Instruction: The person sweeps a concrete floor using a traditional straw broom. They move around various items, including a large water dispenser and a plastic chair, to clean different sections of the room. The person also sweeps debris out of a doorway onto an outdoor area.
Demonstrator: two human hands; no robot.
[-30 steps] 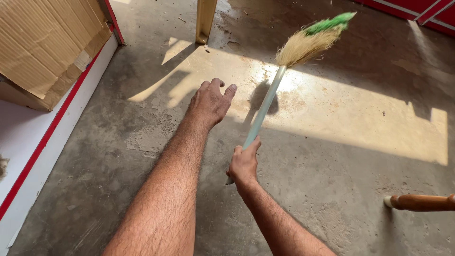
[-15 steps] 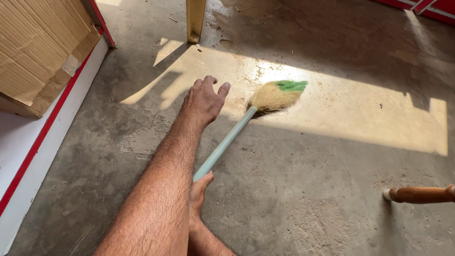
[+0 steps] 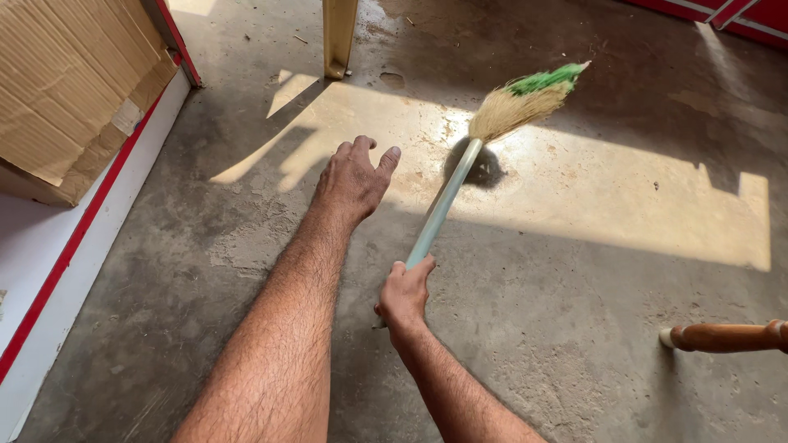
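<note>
Right hand [image 3: 406, 291] closed around the lower end of the broom [image 3: 460, 176]; its handle runs up and to the right, bristle head apparently raised off the concrete floor [image 3: 574, 328]. Left hand [image 3: 353, 176], open and empty, hovers just left of the handle.

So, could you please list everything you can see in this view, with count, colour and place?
broom: one, pale blue-grey handle, straw head with green binding, raised over the sunlit patch, centre
cardboard box: one, brown, top left, on the ledge
ledge: one, white with red edge, left side
post: one, tan wood, top centre, standing on the floor
wooden leg: one, brown with pale tip, right edge, low
red panel: one, red with white lines, top right
floor: grey concrete, part sunlit
left hand: empty, fingers spread, above the floor
right hand: gripping the broom handle's lower end
</note>
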